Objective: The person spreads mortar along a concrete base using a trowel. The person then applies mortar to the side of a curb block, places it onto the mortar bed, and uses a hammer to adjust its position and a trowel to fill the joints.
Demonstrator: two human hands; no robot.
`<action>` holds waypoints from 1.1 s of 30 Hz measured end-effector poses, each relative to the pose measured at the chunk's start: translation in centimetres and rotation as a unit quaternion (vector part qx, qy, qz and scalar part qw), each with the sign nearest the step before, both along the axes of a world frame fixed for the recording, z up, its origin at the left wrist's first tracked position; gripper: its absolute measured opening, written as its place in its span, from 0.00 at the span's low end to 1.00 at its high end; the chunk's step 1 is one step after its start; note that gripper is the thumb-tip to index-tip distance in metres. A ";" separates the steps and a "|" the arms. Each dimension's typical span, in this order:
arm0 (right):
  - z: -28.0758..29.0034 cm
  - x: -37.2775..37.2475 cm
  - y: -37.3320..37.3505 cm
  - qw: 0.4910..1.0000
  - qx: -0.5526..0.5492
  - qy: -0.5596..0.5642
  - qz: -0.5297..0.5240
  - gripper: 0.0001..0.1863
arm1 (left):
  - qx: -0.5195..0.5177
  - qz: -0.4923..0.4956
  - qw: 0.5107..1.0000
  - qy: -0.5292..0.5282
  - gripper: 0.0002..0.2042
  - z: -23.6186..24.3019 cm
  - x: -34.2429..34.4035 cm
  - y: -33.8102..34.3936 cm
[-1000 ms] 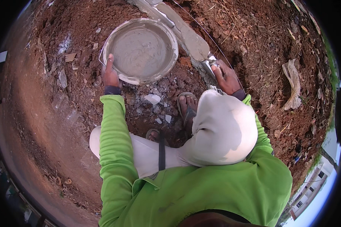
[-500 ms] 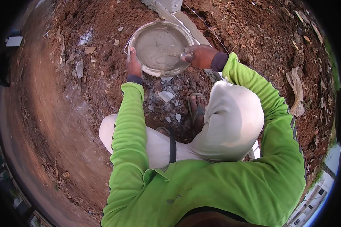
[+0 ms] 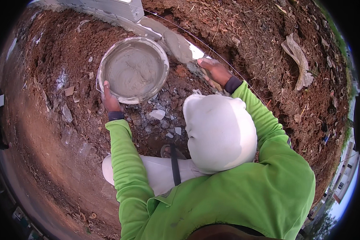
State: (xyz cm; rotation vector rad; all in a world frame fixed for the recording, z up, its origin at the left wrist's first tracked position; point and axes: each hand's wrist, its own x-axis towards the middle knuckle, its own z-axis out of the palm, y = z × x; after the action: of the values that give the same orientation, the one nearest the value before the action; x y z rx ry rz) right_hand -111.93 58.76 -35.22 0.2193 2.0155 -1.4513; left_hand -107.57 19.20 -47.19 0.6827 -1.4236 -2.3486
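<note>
My left hand [image 3: 110, 98] grips the near left rim of a round bucket [image 3: 161, 64], its thumb lying along the outside. Smooth grey wet mortar [image 3: 134, 70] fills much of the bucket, which stands on broken red soil. To the bucket's right, my right hand [image 3: 214, 71] is closed on a trowel, largely hidden beneath the hand, low over the end of a narrow strip of wet mortar [image 3: 173, 42]. This strip runs diagonally up to a pale block [image 3: 128, 9] at the top of the view.
A taut string [image 3: 176, 27] runs along the strip's right side. Red soil with dry litter surrounds me, with white chips [image 3: 157, 114] below the bucket and a pale dry scrap [image 3: 296, 60] at right. My bent white-clad knee [image 3: 220, 132] rises below my right hand.
My right hand went from the mortar strip into the bucket, then back out rightward to the strip. My left hand stays on the rim. The view has shifted, showing more block.
</note>
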 end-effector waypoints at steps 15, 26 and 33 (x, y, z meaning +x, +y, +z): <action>-13.4 -3.4 5.6 0.795 0.540 0.257 0.104 0.23 | -0.018 0.020 0.999 -0.043 0.29 1.0 -0.3 0.4; -13.9 2.2 10.2 0.784 0.562 0.252 0.072 0.23 | -0.008 0.028 0.999 -0.034 0.31 0.5 -0.5 0.4; -13.6 2.2 10.1 0.789 0.558 0.241 0.087 0.25 | -0.006 0.012 1.000 -0.021 0.30 1.3 -0.5 1.0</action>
State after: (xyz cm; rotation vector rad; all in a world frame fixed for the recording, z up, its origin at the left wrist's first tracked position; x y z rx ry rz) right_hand -109.76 68.89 -48.83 0.1322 3.0031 -0.0020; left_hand -108.05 20.16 -45.84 0.7452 -1.4381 -2.3175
